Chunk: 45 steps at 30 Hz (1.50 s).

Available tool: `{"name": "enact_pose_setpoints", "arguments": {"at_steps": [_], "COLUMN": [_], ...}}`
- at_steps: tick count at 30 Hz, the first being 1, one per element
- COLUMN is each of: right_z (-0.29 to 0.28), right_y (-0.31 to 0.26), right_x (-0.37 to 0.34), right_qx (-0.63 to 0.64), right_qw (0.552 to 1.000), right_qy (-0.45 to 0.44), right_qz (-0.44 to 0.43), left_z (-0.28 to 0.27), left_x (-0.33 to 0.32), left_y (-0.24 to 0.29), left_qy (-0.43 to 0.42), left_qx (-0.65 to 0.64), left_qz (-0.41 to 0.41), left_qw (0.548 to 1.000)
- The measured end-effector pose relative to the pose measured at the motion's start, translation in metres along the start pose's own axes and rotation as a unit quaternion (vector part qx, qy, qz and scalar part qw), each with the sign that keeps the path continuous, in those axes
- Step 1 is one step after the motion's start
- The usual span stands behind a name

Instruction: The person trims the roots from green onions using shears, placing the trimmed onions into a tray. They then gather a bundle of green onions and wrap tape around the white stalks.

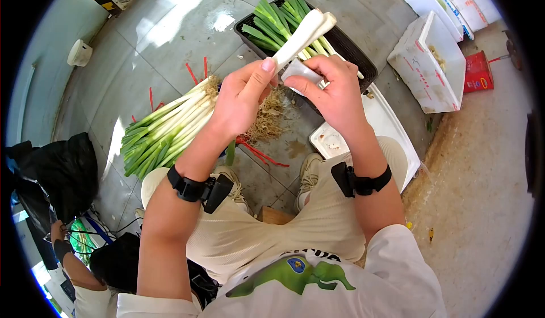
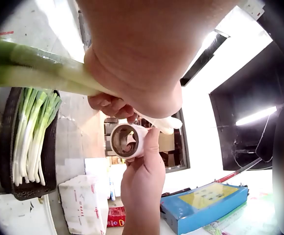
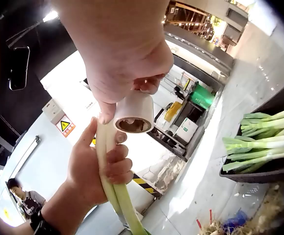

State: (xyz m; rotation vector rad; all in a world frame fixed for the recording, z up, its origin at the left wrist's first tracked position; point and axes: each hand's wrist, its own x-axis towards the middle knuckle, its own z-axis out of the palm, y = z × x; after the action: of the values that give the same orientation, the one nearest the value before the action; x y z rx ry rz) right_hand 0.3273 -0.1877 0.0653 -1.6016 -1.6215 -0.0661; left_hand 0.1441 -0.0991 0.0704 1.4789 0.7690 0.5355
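Two peeled leeks (image 1: 301, 37) are gripped together in my left hand (image 1: 241, 99), their white ends pointing up and away from me. In the right wrist view, the left fingers (image 3: 118, 164) curl round the white stalks (image 3: 106, 152). My right hand (image 1: 338, 94) holds a roll of white tape (image 1: 301, 71) between thumb and fingers, right beside the stalks. The roll's hollow core (image 2: 126, 141) faces the camera in the left wrist view. In the right wrist view, the right thumb (image 3: 106, 111) lies against the leeks near the roll.
Unpeeled leeks with roots (image 1: 176, 119) lie on the floor at left, near red ties (image 1: 264, 152). Behind the hands, a black crate (image 1: 369, 71) carries cleaned leeks. A white foam lid (image 1: 392, 128), foam box (image 1: 420, 62) and red container (image 1: 479, 71) are at right.
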Motion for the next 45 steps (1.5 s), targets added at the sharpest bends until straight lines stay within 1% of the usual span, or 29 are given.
{"name": "enact_pose_setpoints", "arguments": {"at_steps": [1,2,3,5,6,7,8,9,10,11,13,14,15,17,18,20,24,25,27,30,32,35,36,38,39,41,42,44,45], "right_z": [-0.001,-0.004,-0.007,-0.017,-0.020,-0.021,-0.022,-0.022,-0.022,-0.024,-0.030,-0.031,-0.029,-0.025,-0.028,-0.032,-0.042,-0.041,-0.036,-0.039,-0.045,-0.042,-0.040,-0.034,-0.033,-0.032,-0.032,-0.032,-0.032], "right_y": [0.000,-0.001,-0.001,-0.002,-0.001,0.001,0.002,0.005,0.012,0.013,0.011,0.009,0.009,0.012,0.015,0.013,0.009,0.010,0.011,0.010,0.010,0.015,0.017,0.019,0.019,0.016,0.015,0.017,0.018], "right_x": [0.000,0.001,0.002,0.007,0.009,0.008,0.009,0.010,0.010,0.011,0.013,0.015,0.013,0.011,0.011,0.011,0.011,0.009,0.004,0.000,-0.002,-0.005,-0.008,-0.011,-0.012,-0.012,-0.011,-0.009,-0.008], "right_qx": [-0.001,0.098,0.194,0.227,0.261,0.260,0.326,0.390,0.375,0.375,0.432,0.458,0.457,0.484,0.480,0.484,0.473,0.472,0.475,0.474,0.467,0.451,0.441,0.437,0.434,0.447,0.460,0.458,0.455], "right_qw": [1.000,0.990,0.960,0.954,0.946,0.945,0.924,0.898,0.906,0.905,0.842,0.815,0.814,0.804,0.797,0.788,0.771,0.772,0.808,0.808,0.805,0.807,0.814,0.822,0.830,0.831,0.831,0.841,0.850], "right_qy": [-0.001,-0.038,-0.074,-0.095,-0.115,-0.116,-0.141,-0.165,-0.189,-0.191,-0.301,-0.328,-0.329,-0.330,-0.359,-0.371,-0.406,-0.405,-0.336,-0.332,-0.345,-0.353,-0.348,-0.329,-0.309,-0.284,-0.258,-0.232,-0.208], "right_qz": [0.001,0.096,0.189,0.174,0.155,0.158,0.140,0.121,0.059,0.061,0.117,0.138,0.140,0.099,0.075,0.084,0.128,0.129,0.095,0.109,0.123,0.143,0.150,0.157,0.165,0.168,0.173,0.171,0.168], "left_z": [0.001,0.002,0.002,-0.003,-0.003,-0.003,-0.002,-0.004,-0.005,-0.006,-0.003,-0.002,0.000,0.004,0.003,0.001,0.005,0.006,0.009,0.012,0.011,0.010,0.012,0.019,0.018,0.017,0.018,0.022,0.025], "left_x": [0.000,0.000,0.001,0.003,0.003,0.003,0.003,0.005,0.008,0.010,0.011,0.012,0.011,0.008,0.009,0.013,0.011,0.011,0.010,0.011,0.015,0.020,0.020,0.021,0.019,0.010,0.005,-0.001,-0.001], "left_y": [0.001,0.001,0.000,-0.001,0.001,0.005,0.006,0.005,0.002,-0.001,-0.007,-0.009,-0.010,-0.012,-0.016,-0.025,-0.027,-0.026,-0.027,-0.032,-0.033,-0.034,-0.037,-0.047,-0.044,-0.034,-0.033,-0.035,-0.038], "left_qy": [-0.013,-0.025,-0.027,-0.121,-0.122,-0.162,-0.201,-0.202,-0.240,-0.277,-0.288,-0.300,-0.300,-0.303,-0.304,-0.363,-0.368,-0.363,-0.359,-0.360,-0.391,-0.412,-0.412,-0.328,-0.328,-0.239,-0.239,-0.135,-0.138], "left_qx": [-0.011,-0.023,-0.025,-0.054,-0.056,-0.083,-0.110,-0.112,-0.109,-0.105,-0.105,-0.101,-0.103,-0.151,-0.152,-0.206,-0.218,-0.216,-0.215,-0.238,-0.262,-0.259,-0.259,-0.237,-0.236,-0.237,-0.235,-0.126,-0.124], "left_qz": [0.004,0.008,0.006,-0.022,-0.024,-0.032,-0.038,-0.039,-0.046,-0.051,-0.068,-0.083,-0.083,-0.110,-0.111,-0.139,-0.170,-0.175,-0.180,-0.167,-0.184,-0.171,-0.171,-0.099,-0.098,-0.052,-0.051,0.126,0.127], "left_qw": [1.000,0.999,0.999,0.991,0.991,0.983,0.973,0.972,0.964,0.954,0.949,0.945,0.945,0.935,0.934,0.898,0.888,0.890,0.890,0.887,0.863,0.857,0.857,0.909,0.909,0.940,0.941,0.975,0.974]}}
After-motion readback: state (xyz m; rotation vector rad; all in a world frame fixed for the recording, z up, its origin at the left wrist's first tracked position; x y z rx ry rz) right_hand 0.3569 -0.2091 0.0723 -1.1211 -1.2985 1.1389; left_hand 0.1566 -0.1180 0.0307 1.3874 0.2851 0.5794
